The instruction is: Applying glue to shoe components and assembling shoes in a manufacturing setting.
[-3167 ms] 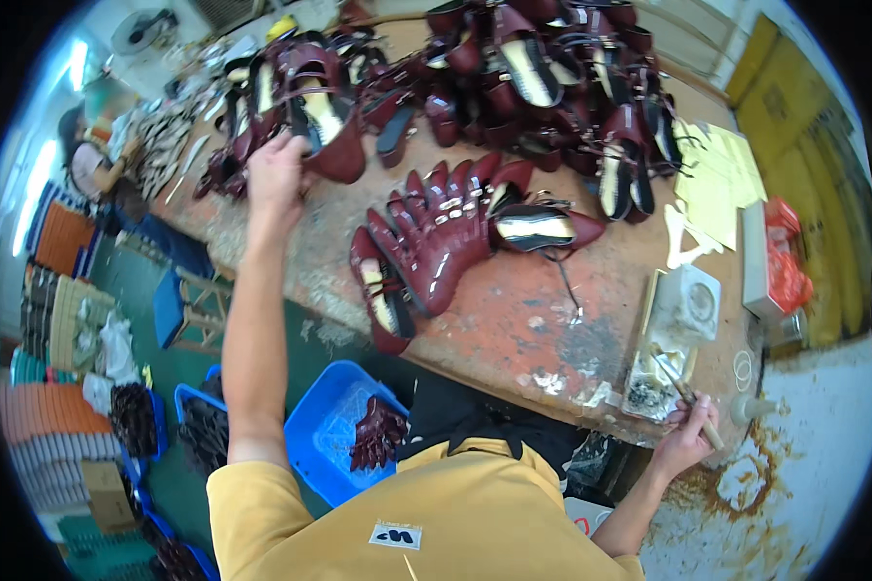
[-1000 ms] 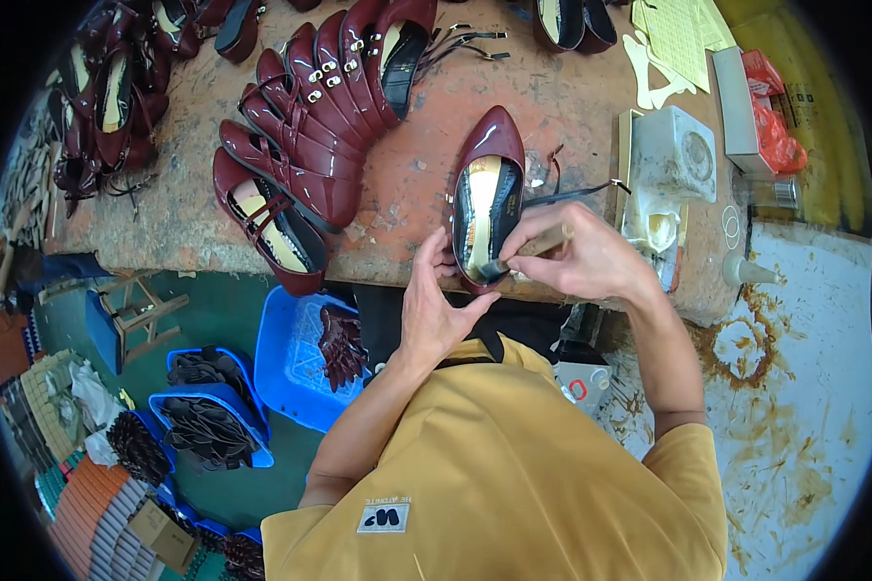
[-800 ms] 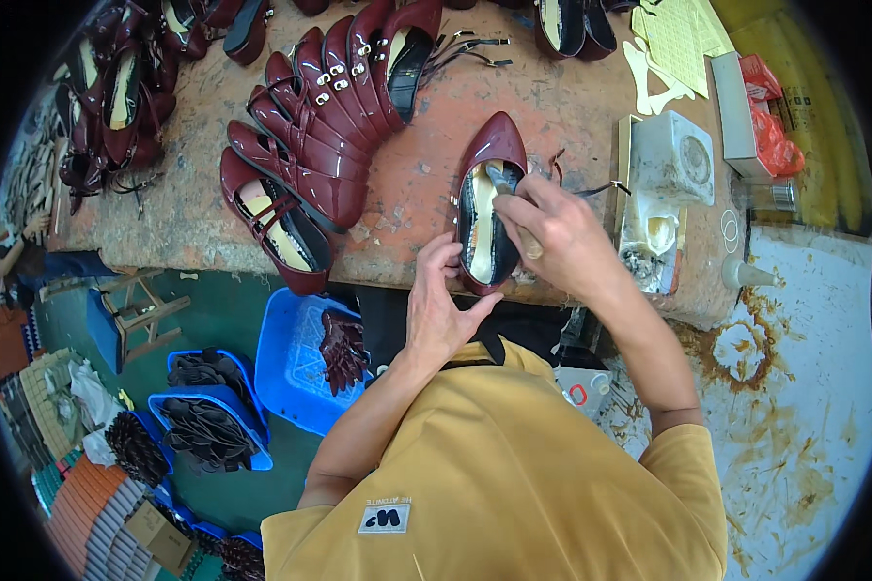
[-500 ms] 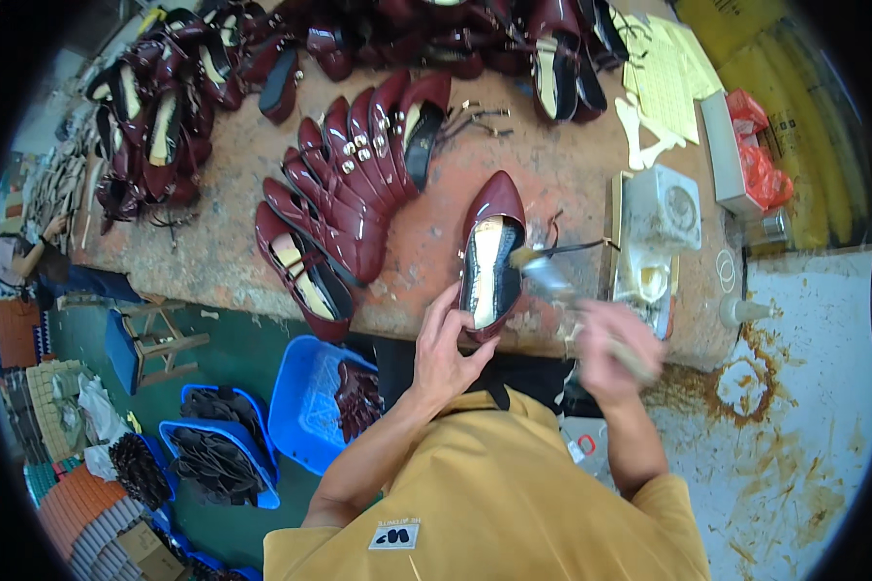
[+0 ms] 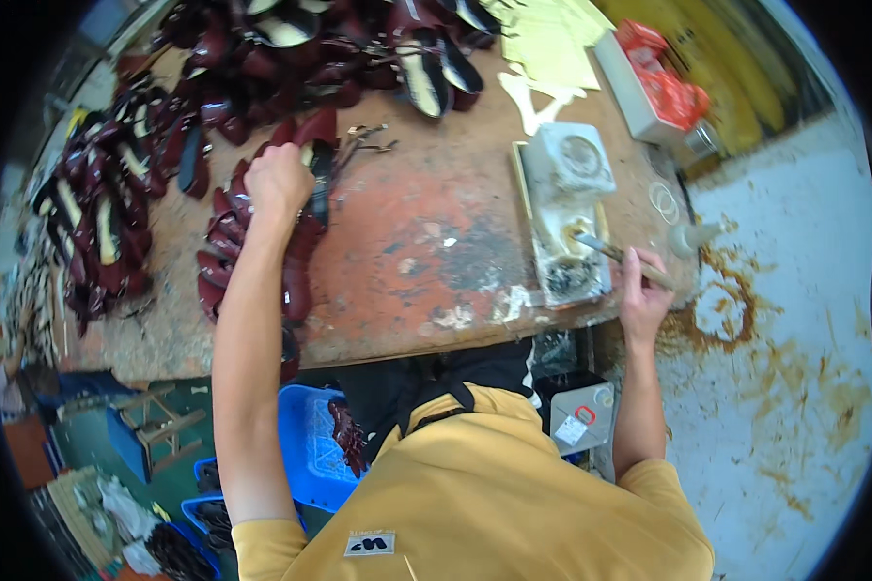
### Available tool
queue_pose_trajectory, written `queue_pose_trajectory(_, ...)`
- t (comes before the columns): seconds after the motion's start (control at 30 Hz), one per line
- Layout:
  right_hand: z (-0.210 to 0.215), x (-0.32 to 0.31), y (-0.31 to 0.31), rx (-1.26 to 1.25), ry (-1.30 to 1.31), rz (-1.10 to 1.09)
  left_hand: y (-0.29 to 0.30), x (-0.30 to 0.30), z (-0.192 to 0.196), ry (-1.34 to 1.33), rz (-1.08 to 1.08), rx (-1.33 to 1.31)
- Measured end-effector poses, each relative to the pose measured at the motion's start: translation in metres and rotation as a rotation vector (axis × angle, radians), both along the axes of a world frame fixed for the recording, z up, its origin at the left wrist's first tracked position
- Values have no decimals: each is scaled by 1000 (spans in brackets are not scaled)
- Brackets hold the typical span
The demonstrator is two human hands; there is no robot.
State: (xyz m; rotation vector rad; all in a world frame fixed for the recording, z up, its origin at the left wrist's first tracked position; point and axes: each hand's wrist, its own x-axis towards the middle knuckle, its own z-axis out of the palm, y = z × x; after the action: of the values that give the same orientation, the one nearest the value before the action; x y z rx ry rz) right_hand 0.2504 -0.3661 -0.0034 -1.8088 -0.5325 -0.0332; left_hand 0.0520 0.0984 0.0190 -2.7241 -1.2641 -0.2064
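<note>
Stretched far forward, my left hand (image 5: 279, 177) is closed over the row of shiny burgundy pointed-toe shoes (image 5: 300, 254). Its curled fingers appear to grip a shoe, though the fingertips are hidden. At the right end of that row a shoe shows a pale insole, and loose straps (image 5: 366, 142) lie next to it. My right hand (image 5: 641, 290) grips a brush (image 5: 606, 248) by its wooden handle. The brush's tip is down in the small opening of a whitish, glue-crusted container (image 5: 555, 232) near the bench's right side.
Piles of burgundy shoes (image 5: 107, 218) cover the bench's left and back. Yellow sheets (image 5: 550, 48), pale cut pieces (image 5: 533, 102) and a box with red plastic (image 5: 639, 92) are at the back right. A nozzle bottle (image 5: 696, 235) lies rightward. A blue crate (image 5: 310, 445) stands below the bench.
My left hand has left the single shoe at the bench front and reached forward-left to the row. That shoe is gone from its spot. My right hand has moved the brush to the container.
</note>
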Motion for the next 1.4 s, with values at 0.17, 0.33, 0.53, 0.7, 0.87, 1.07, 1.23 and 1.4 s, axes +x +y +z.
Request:
queue_pose_trajectory(0.17, 6, 11, 21, -182, -308, 53, -47, 15, -4, -260, -87, -40)
queue_pose_trajectory(0.33, 16, 23, 19, -227, -166, 63, -116, -1, -16, -487, -130, -289)
queue_pose_trajectory(0.53, 31, 40, 7, -179, 85, 159, -188, -65, -56, -510, 114, -819)
queue_pose_trajectory(0.7, 20, 60, -15, 39, 308, -128, -230, -101, -58, -773, -27, -1018)
queue_pose_trajectory(0.87, 27, -29, 43, 175, 606, 321, -265, -106, -51, -659, -83, -905)
queue_pose_trajectory(1.07, -19, -131, 131, -48, -191, 710, -267, -111, -62, -716, -21, -956)
queue_pose_trajectory(1.23, -33, -136, 151, -75, -572, 609, -261, -112, -67, -755, -70, -930)
queue_pose_trajectory(1.4, 20, -131, 127, -264, 208, 715, -260, -114, -68, -771, -75, -924)
